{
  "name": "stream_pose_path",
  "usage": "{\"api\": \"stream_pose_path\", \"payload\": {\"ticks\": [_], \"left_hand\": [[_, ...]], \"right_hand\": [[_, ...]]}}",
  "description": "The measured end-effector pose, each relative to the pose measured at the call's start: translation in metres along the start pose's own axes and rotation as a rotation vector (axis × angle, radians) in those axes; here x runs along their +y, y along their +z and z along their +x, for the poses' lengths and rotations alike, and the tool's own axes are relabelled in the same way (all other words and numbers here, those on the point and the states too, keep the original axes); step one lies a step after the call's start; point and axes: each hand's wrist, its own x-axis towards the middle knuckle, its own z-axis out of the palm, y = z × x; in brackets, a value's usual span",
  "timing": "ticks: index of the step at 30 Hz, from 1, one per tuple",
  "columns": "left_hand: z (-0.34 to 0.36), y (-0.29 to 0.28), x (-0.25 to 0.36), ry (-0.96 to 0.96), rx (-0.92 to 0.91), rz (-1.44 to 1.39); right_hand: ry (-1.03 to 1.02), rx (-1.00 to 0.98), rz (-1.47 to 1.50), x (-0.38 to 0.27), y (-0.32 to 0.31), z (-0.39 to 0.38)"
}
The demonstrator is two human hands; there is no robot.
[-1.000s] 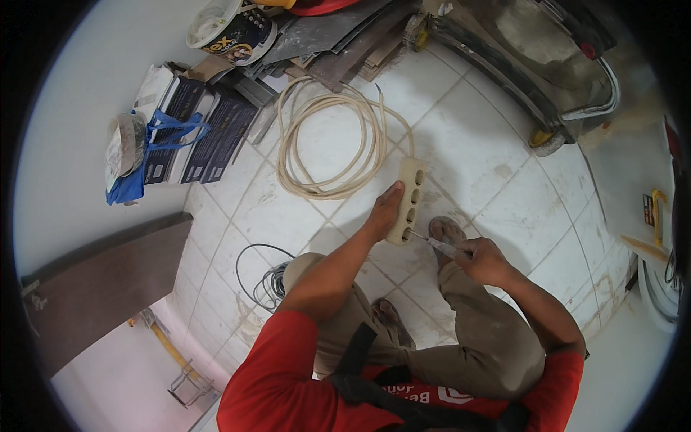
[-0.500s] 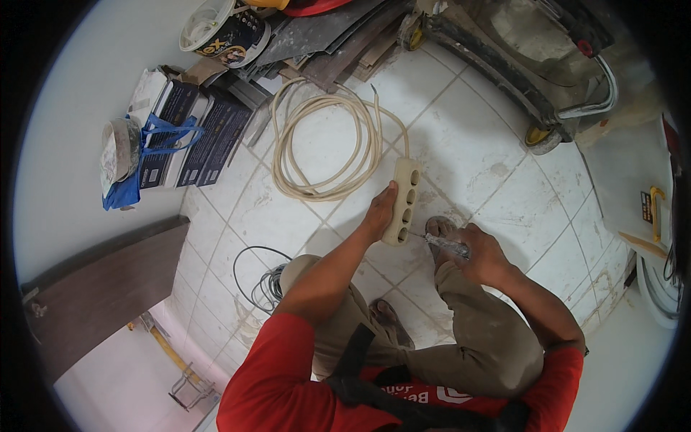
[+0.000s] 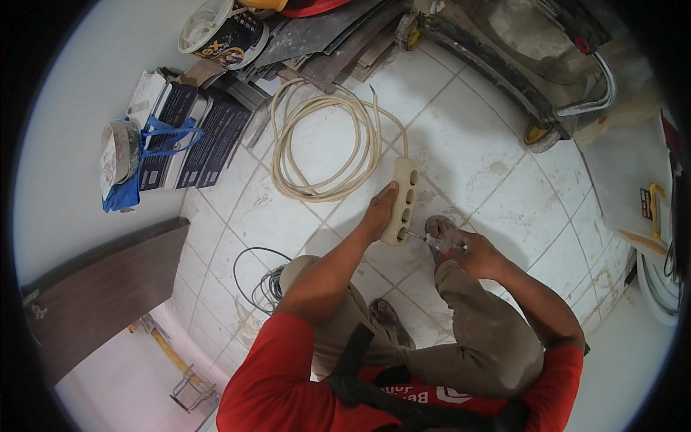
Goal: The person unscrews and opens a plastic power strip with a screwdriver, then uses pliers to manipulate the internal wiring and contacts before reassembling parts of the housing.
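Observation:
My left hand (image 3: 380,210) grips the side of a cream four-socket power strip (image 3: 403,189), held upright over the tiled floor above my feet. My right hand (image 3: 475,253) is closed on a screwdriver (image 3: 452,245) with a pale, partly see-through handle; its shaft points at the lowest socket, and I cannot tell whether the tip is inside. A cream cable (image 3: 327,194) runs from the strip's top end into a loose coil on the floor. A coil of dark wire (image 3: 271,288) lies beside my left knee.
Flat boxes with a blue bag (image 3: 173,133), a bucket (image 3: 223,32) and stacked dark boards (image 3: 309,54) line the upper left. A dark wheeled metal frame (image 3: 489,65) stands upper right. A dark door or panel (image 3: 108,288) is at left, yellow-and-metal tool (image 3: 173,360) below it.
My right hand has moved a little left and up with the screwdriver, its shaft shifting at the lowest socket. The power strip in my left hand has shifted slightly left.

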Motion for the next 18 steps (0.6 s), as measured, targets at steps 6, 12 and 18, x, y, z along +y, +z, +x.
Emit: {"api": "stream_pose_path", "payload": {"ticks": [6, 12, 18], "left_hand": [[0.003, -0.010, -0.007, -0.015, 0.005, -0.055], [0.000, -0.005, -0.004, -0.034, 0.010, -0.082], [-0.005, -0.009, 0.001, -0.002, -0.036, 0.001]], "right_hand": [[-0.239, 0.180, -0.270, -0.026, 0.002, -0.019], [0.024, -0.098, -0.333, -0.018, 0.002, -0.008], [-0.257, 0.034, -0.416, -0.011, 0.007, -0.012]]}}
